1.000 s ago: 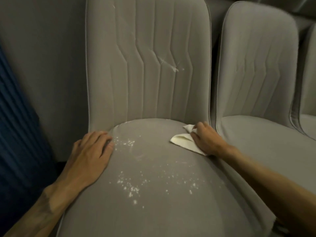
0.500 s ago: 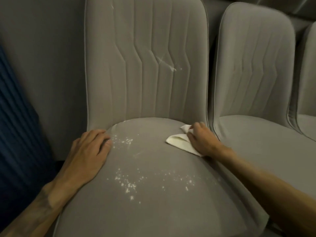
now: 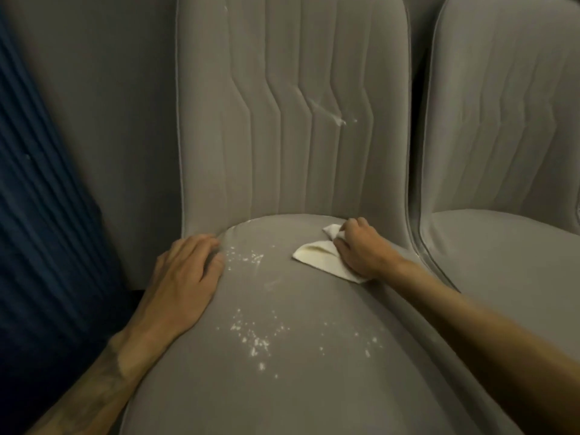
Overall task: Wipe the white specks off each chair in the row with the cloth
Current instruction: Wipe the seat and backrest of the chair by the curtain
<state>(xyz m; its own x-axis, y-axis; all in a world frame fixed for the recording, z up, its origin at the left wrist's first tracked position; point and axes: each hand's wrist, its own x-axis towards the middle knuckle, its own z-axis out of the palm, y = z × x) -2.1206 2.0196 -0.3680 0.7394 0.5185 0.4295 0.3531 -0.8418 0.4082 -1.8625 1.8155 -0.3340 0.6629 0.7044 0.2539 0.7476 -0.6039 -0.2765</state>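
Note:
A grey padded chair [image 3: 314, 387] fills the middle of the view. White specks [image 3: 254, 339] lie scattered across its seat, with more [image 3: 246, 257] near the back left and a white streak [image 3: 337, 119] on the backrest. My right hand [image 3: 361, 249] grips a folded white cloth [image 3: 317, 255] and holds it against the seat's back right. My left hand [image 3: 185, 277] rests flat on the seat's left edge, fingers straight.
A second grey chair [image 3: 508, 252] stands close on the right, with a narrow gap between the two. A grey wall [image 3: 94, 105] is behind, and dark blue ribbed fabric [image 3: 40, 230] runs down the left side.
My right hand and the cloth have shifted slightly left along the back of the seat. My left hand stays put on the seat edge.

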